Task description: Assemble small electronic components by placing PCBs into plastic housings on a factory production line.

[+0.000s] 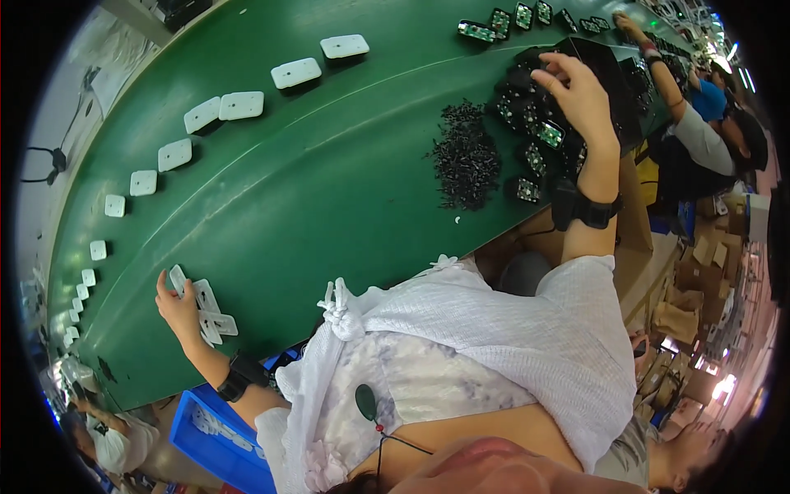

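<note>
At left hand (178, 309), finger grip unclear: white plastic covers (220, 323), likely clustered for short reach. By right hand (583, 100), fingers apart: heaped black circuit-board housings (517, 111).

We see a smooth green desk (329, 206) curving across the frame. White rounded-rectangular covers (241, 105) line it from upper centre to lower left, where flat white plates (219, 323) overlap. At upper right, we find a heap of small black slender pieces (467, 156) beside piled black cases with green circuit boards (551, 134).
</note>
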`<state>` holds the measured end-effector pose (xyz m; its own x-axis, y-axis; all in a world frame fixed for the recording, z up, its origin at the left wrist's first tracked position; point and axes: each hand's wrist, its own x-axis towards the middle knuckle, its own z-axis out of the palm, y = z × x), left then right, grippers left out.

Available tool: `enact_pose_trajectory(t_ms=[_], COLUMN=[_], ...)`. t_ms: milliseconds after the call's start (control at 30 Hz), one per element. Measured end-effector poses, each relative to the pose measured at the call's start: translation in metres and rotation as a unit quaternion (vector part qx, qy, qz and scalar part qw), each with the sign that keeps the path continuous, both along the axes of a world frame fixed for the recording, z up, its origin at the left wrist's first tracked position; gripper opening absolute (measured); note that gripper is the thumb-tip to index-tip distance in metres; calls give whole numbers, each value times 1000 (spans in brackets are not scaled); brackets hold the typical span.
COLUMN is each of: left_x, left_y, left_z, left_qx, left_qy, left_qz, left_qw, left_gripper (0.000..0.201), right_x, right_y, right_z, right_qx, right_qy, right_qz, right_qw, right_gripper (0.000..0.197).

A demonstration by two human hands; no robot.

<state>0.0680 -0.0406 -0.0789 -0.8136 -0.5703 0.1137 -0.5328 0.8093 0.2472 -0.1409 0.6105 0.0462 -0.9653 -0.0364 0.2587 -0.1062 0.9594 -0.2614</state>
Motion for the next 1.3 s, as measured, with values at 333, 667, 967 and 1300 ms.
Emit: enact_pose_trajectory(t_ms=[333,667,967,1300], left_x=[-55,-77,-69,-97], left_y=[163,258,243,240], left_z=[37,20,7,23], left_qx=[42,98,106,3], left_qy=[106,107,137,73], left_qz=[-299,-435,-402,-665], left_qw=[947,889,899,743], left_gripper=[62,63,59,50], right_x=[50,60,67,72], right_y=[-6,-92,-171,-163], right_z=[-55,-37,-80,-85], right_qx=[162,-437,-278,-41], right_qy=[-10,-48,-99,-42], right_qz=[-39,139,248,250], right_qw=[986,887,923,967], right_gripper=[56,50,45,49])
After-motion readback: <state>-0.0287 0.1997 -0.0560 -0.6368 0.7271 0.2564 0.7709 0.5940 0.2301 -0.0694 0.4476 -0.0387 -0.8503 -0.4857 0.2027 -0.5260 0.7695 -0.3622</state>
